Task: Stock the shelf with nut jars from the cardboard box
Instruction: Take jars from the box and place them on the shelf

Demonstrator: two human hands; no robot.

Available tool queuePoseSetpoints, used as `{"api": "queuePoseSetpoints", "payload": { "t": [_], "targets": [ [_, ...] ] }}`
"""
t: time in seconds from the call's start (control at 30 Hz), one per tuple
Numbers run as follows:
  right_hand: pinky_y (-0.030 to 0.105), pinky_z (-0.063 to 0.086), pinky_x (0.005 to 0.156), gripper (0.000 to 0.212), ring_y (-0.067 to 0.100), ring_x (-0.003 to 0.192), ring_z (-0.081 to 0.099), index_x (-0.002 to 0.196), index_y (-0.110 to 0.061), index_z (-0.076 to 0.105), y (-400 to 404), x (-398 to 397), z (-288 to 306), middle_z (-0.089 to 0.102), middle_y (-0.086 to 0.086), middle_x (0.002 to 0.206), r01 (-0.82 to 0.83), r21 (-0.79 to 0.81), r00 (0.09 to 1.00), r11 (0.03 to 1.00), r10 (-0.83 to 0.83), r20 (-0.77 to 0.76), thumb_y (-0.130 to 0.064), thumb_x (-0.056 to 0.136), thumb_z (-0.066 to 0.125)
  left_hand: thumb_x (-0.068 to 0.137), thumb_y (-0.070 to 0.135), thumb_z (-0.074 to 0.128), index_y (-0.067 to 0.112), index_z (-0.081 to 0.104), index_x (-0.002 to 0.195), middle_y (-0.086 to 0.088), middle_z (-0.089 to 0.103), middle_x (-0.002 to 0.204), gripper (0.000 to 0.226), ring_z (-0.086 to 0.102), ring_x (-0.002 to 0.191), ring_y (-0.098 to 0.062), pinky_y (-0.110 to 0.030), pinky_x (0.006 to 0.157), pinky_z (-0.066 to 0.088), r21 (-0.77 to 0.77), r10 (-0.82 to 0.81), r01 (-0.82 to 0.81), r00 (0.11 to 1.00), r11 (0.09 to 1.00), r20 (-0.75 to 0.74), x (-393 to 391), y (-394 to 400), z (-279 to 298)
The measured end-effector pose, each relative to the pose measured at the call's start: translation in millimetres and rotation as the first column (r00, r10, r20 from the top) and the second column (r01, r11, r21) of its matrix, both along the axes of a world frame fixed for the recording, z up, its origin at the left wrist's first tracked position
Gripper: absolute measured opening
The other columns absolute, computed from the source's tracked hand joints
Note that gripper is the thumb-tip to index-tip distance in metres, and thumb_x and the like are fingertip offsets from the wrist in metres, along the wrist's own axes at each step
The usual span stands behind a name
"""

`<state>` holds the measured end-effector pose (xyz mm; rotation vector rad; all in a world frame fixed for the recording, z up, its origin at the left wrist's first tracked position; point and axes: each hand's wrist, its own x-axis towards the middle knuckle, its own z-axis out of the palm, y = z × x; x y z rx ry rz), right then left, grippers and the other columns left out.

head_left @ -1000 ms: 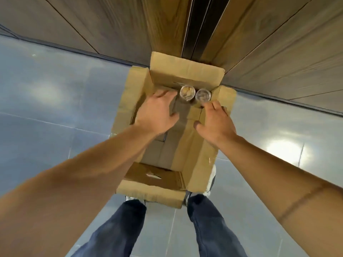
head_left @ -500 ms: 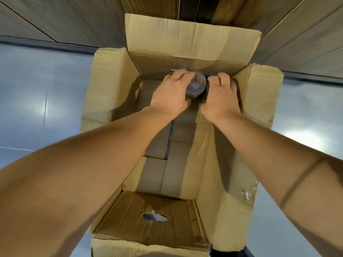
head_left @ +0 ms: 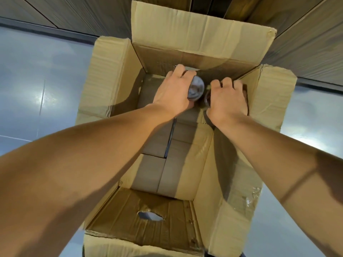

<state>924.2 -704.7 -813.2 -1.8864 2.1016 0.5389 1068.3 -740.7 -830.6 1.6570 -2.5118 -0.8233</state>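
Deep in the far end of the cardboard box, both hands are down on the last nut jars. The left hand has its fingers wrapped around a jar, whose round lid shows just past the thumb. The right hand is curled over a second jar; only a bit of its rim peeks out beside the thumb, so I cannot tell if the grip is tight.

The two jars sit very close, right between the hands. They may bump when lifted. The lids look smooth, so a jar held only from the top could slip and fall back onto the box bottom. The knuckles of the right hand are just beside the box wall and could catch on it.

Under the fingers the box bottom looks bare, so few jars seem left. The box stands on a shiny grey floor, near a wood-panel wall beyond the fingertips. No shelf is in view.
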Motion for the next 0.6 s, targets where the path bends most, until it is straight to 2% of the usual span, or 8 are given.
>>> {"api": "queuePoseSetpoints", "payload": {
  "t": [0.1,0.23,0.33,0.43,0.6],
  "targets": [
    [0.042,0.045,0.090,0.064,0.036,0.117,0.046,0.131,-0.012,0.042,14,6,31,0.041,0.014,0.126,0.081,0.030,0.983,0.996,-0.085,0.163,-0.023,0.078,0.076,0.070,0.026,0.083,0.015,0.044,0.139,-0.008,0.039,0.134,0.080,0.053,0.113,-0.027,-0.031,0.097,0.046,0.076,0.054,-0.051,0.998,0.996,-0.033,19,6,32],
    [0.039,0.048,0.084,0.068,0.037,0.112,0.052,0.135,-0.018,0.045,30,11,104,0.043,0.010,0.127,0.113,0.036,0.940,0.993,-0.118,0.319,-0.025,0.075,0.075,0.064,0.025,0.084,0.013,0.048,0.132,-0.006,0.046,0.131,0.078,0.056,0.108,-0.021,-0.021,0.087,0.044,0.095,0.056,-0.049,0.996,0.994,-0.071,45,9,112],
    [0.039,0.049,0.092,0.075,0.034,0.118,0.051,0.143,-0.025,0.041,32,11,188,0.042,0.006,0.136,0.106,0.041,0.919,0.994,-0.113,0.379,-0.028,0.076,0.073,0.060,0.026,0.084,0.014,0.049,0.128,-0.005,0.049,0.124,0.078,0.057,0.103,-0.023,-0.032,0.086,0.050,0.100,0.052,-0.043,0.995,0.994,-0.084,56,6,199],
    [0.036,0.046,0.090,0.071,0.031,0.118,0.051,0.142,-0.027,0.042,33,8,289,0.042,0.002,0.138,0.108,-0.029,0.918,0.994,-0.089,0.387,-0.027,0.077,0.071,0.060,0.031,0.082,0.018,0.050,0.129,-0.004,0.048,0.122,0.077,0.056,0.104,-0.025,-0.037,0.088,0.051,0.069,-0.011,0.018,0.995,0.997,-0.104,60,5,295],
    [0.038,0.049,0.087,0.065,0.035,0.109,0.054,0.135,-0.028,0.045,50,-6,455,0.044,0.004,0.132,0.234,-0.139,0.887,0.962,-0.152,0.437,-0.023,0.076,0.070,0.068,0.038,0.079,0.028,0.049,0.132,-0.002,0.042,0.120,0.072,0.052,0.101,-0.021,-0.033,0.089,0.048,0.016,-0.107,0.109,0.990,0.994,-0.093,53,7,464]
  ]
}}
